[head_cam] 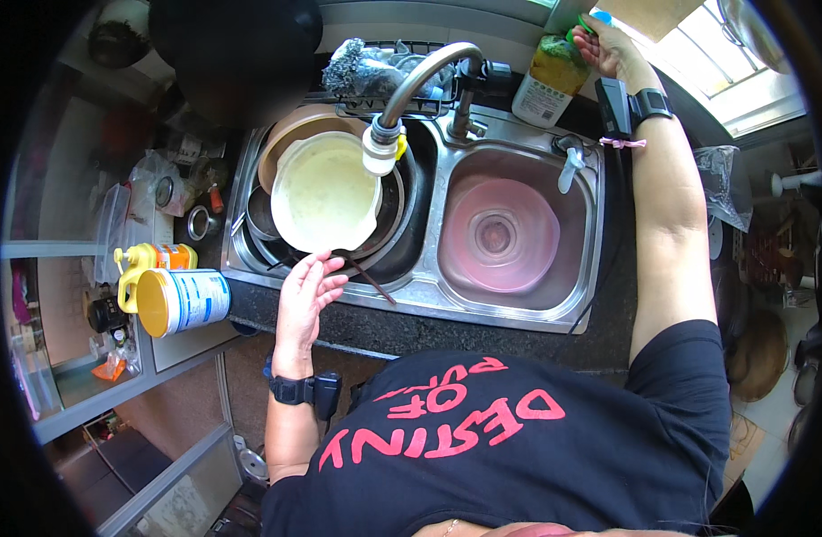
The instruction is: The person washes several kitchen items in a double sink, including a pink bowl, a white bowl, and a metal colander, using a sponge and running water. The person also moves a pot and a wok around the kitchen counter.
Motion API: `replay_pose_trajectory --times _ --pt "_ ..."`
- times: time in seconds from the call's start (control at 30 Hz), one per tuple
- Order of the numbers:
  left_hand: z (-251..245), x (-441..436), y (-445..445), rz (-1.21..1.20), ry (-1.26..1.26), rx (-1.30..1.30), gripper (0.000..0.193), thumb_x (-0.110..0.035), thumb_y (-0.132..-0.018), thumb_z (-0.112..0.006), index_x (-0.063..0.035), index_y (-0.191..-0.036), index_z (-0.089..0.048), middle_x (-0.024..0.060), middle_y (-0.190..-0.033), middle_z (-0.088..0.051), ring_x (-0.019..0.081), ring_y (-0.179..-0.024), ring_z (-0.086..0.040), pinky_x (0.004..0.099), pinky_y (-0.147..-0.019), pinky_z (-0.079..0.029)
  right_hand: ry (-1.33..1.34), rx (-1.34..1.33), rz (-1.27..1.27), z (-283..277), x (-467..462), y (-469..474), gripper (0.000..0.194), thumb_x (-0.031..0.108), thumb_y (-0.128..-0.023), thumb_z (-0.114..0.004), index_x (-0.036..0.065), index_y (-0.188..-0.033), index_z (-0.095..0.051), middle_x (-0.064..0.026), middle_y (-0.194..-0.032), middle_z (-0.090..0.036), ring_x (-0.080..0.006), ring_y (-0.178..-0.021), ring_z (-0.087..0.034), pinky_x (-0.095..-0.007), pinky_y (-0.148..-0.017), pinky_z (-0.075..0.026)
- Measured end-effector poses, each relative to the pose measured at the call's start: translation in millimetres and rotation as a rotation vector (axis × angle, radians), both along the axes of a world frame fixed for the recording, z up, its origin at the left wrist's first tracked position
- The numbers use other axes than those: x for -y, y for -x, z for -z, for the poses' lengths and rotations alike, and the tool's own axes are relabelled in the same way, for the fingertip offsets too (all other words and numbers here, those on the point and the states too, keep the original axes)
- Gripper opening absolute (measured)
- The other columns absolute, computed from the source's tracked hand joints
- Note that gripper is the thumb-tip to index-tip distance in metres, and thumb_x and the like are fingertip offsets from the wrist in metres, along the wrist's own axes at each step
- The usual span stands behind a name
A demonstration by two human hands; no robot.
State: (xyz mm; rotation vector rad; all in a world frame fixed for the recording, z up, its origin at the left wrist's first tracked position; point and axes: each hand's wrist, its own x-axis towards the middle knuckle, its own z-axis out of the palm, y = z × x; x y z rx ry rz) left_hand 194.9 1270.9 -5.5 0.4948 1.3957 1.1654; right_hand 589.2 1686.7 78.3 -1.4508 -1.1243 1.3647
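My left hand [308, 292], palm up with fingers apart, hovers at the near rim of the left sink basin, close to a pale plastic bowl [325, 191]. That bowl lies on stacked pans and a brown basin [293, 131]. At the upper right, my right hand [600, 48] is at the green top of a plastic bottle [551, 80] with yellow contents; its fingers are curled, and how firmly they grip is unclear. A translucent pink bowl [501, 235] rests in the right basin. The curved faucet [431, 64] hangs over the pale bowl.
A wire rack [391, 107] with steel wool and cloths stands behind the faucet. On the left are a yellow-lidded tub [189, 302], a yellow pump bottle [139, 265] and a metal ring-shaped item [201, 223]. A window [713, 60] is at the upper right.
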Motion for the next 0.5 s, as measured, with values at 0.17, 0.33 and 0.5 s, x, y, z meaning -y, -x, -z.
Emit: replay_pose_trajectory --times 0.17,0.33,0.5 --pt "-1.8 -3.5 -6.0 0.042 -0.049 0.020 0.033 -0.024 -0.095 -0.047 -0.0026 -0.119 -0.049 0.0109 -0.106 -0.061 0.0146 -0.084 -0.063 0.0234 -0.070 -0.051 0.076 0.061 -0.005 5.8 -0.7 6.0 0.030 0.038 -0.089 -0.055 0.010 -0.080 -0.061 0.0024 -0.064 -0.064 -0.0047 -0.051 -0.060 -0.0151 -0.039 -0.045" --pt "-6.7 10.5 9.2 0.041 -0.048 -0.005 0.032 -0.024 -0.094 -0.048 -0.0032 -0.118 -0.050 0.0093 -0.104 -0.062 0.0127 -0.082 -0.062 0.0220 -0.069 -0.050 0.172 0.080 0.079 -4.0 42.4 29.7 0.059 0.064 -0.088 -0.035 0.010 -0.071 -0.052 0.0063 -0.054 -0.044 -0.0015 -0.040 -0.038 -0.0139 -0.035 -0.029" --pt "-6.4 18.2 27.0 0.006 0.020 -0.102 0.031 -0.024 -0.094 -0.050 -0.0041 -0.117 -0.052 0.0071 -0.102 -0.062 0.0104 -0.080 -0.060 0.0191 -0.067 -0.048 -0.125 0.194 -0.341 -15.7 86.9 81.1 0.048 0.057 -0.087 -0.048 0.010 -0.082 -0.058 0.0047 -0.059 -0.045 -0.0032 -0.050 -0.041 -0.0163 -0.046 -0.034"
